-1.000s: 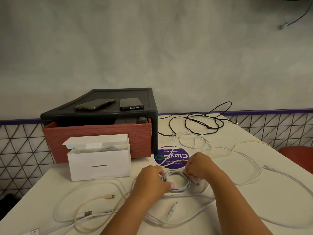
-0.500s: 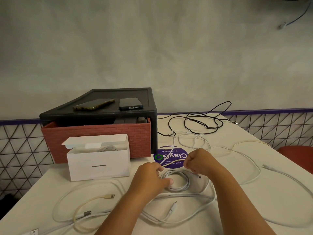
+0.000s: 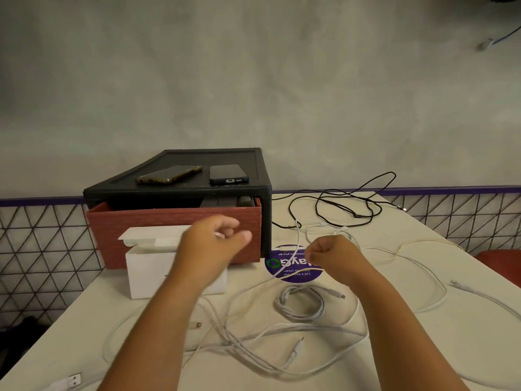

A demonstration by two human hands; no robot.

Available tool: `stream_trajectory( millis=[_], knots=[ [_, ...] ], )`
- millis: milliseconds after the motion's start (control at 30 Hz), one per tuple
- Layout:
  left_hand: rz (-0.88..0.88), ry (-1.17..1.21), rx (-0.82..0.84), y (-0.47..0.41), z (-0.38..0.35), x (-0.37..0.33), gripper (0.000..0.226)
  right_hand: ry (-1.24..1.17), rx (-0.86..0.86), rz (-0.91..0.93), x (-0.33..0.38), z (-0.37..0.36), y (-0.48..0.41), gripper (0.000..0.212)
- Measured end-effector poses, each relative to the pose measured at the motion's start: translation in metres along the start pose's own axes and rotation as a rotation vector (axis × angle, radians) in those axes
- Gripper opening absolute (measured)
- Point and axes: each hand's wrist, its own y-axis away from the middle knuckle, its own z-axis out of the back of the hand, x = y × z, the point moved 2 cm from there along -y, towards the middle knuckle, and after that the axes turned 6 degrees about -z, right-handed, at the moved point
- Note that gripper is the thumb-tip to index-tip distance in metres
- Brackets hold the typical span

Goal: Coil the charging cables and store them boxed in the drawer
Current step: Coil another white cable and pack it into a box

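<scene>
A coiled white cable [image 3: 300,304] lies on the table in front of me, with no hand on it. My left hand [image 3: 214,244] hovers above the open white box [image 3: 146,266], fingers loosely curled and holding nothing. Over the purple sticker [image 3: 284,266], my right hand [image 3: 329,252] is curled into a fist. Thin cables run close under it, but none shows in its grip. Behind the box, the red drawer [image 3: 174,221] stands pulled out of the black cabinet [image 3: 197,159].
Several loose white and cream cables [image 3: 253,351] sprawl across the near table. A tangled black cable [image 3: 346,204] lies at the back right. Two phones [image 3: 169,174] [image 3: 228,173] rest on the cabinet top. A red seat [image 3: 499,263] is at the right edge.
Both hands have let go of the coiled cable and risen off the table. The left hand moved up and left towards the box. The coil stays on the table.
</scene>
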Motion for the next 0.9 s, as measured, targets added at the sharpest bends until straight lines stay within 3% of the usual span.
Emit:
stream_trajectory(
  millis=[233,333,433,567,633,733,900],
  knots=[
    [0.084,0.103,-0.376,-0.006,0.078,0.013,0.015,-0.003,0.050,0.097,0.024,-0.016,0.006,0.014],
    [0.148,0.108,-0.495,-0.005,0.093,0.035,0.018,0.050,0.064,0.107,0.024,-0.021,0.006,0.016],
    [0.249,0.091,-0.585,-0.005,0.099,0.059,0.023,0.070,0.066,0.112,0.026,-0.024,0.007,0.004],
    [0.393,0.085,-0.511,-0.008,0.092,0.095,0.038,0.033,0.071,0.115,0.037,-0.037,0.013,0.011],
    [0.446,0.088,-0.417,-0.008,0.083,0.106,0.040,0.021,0.079,0.150,0.044,-0.050,0.019,0.024],
    [0.475,0.064,-0.316,-0.007,0.071,0.111,0.042,0.017,0.159,0.219,0.053,-0.074,0.029,0.048],
    [0.463,0.049,-0.259,-0.006,0.066,0.113,0.033,0.043,0.216,0.307,0.056,-0.099,0.034,0.063]
  ],
)
